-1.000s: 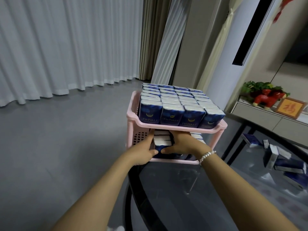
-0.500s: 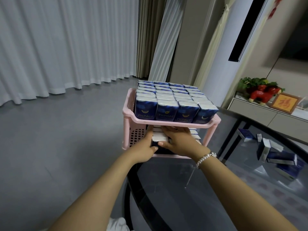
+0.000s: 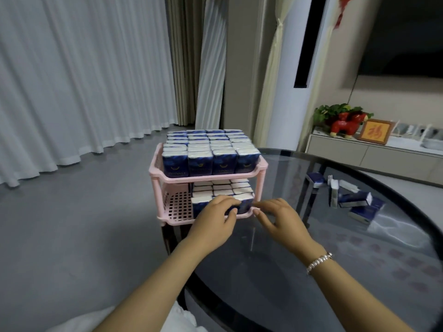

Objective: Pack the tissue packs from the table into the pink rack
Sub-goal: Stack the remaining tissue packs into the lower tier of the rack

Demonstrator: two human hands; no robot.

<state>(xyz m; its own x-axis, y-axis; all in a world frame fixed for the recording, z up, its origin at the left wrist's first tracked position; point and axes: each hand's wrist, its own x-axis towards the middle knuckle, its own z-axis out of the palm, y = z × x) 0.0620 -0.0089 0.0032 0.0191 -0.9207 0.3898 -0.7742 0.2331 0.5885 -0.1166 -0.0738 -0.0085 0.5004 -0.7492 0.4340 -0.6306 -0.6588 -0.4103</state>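
Note:
The pink rack [image 3: 208, 179] stands at the left edge of a round dark glass table [image 3: 287, 288]. Its upper tier is filled with blue tissue packs [image 3: 211, 154]. The lower tier holds more packs [image 3: 223, 190] in its middle and right part; the pink lattice floor shows at its left. My left hand [image 3: 213, 224] reaches into the lower tier, fingers over the top of a front pack [image 3: 245, 205] and thumb against its face. My right hand [image 3: 281, 220] hovers at the rack's front right rim with loosely bent fingers, holding nothing. Several loose packs [image 3: 356, 203] lie on the table's right side.
White curtains and grey floor lie to the left beyond the table edge. A low cabinet [image 3: 374, 156] at the back right carries a red toy horse, a plant and a framed picture. A tall white unit stands behind the rack.
My right hand has come out of the lower tier and now sits at the rack's front rim. My left hand stays on the front packs. The view has swung right, showing more table.

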